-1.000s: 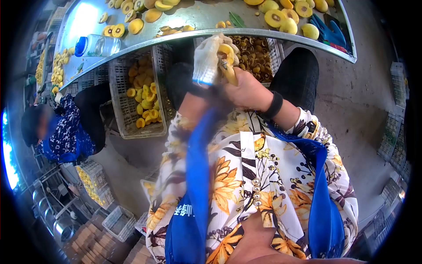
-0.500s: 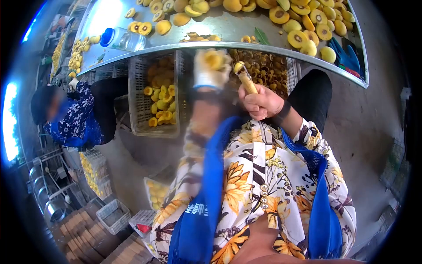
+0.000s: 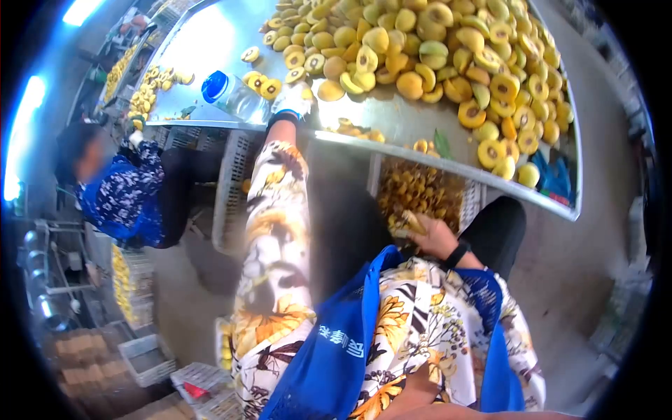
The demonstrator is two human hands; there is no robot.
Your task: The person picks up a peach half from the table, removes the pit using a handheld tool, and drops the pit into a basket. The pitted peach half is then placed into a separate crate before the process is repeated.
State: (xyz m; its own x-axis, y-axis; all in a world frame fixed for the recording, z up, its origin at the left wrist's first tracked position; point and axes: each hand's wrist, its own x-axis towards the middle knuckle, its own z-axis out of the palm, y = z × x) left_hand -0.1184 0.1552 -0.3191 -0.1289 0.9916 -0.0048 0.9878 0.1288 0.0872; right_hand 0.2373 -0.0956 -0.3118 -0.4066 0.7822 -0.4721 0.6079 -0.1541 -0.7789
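Note:
My left hand (image 3: 292, 103), in a white glove, is stretched out to the near edge of the metal table (image 3: 392, 133), among loose halves of yellow fruit (image 3: 330, 89). Its fingers are hidden, so I cannot tell whether it holds anything. My right hand (image 3: 435, 239) stays low near my lap, closed around a small tool with a yellowish handle (image 3: 411, 222). Just beyond that hand, under the table, a white crate (image 3: 470, 203) holds brownish fruit pits. A large heap of whole and halved yellow fruit (image 3: 448, 49) covers the tabletop.
A clear plastic bottle with a blue cap (image 3: 231, 94) lies on the table left of my gloved hand. Blue gloves (image 3: 556, 178) rest at the table's right corner. Another person in a blue patterned top (image 3: 119, 192) sits at the left. Further crates (image 3: 231, 178) stand under the table and on the floor.
My left hand left the space in front of my chest and reached out to the table edge. My right hand dropped toward my lap with the tool. The view tilted up.

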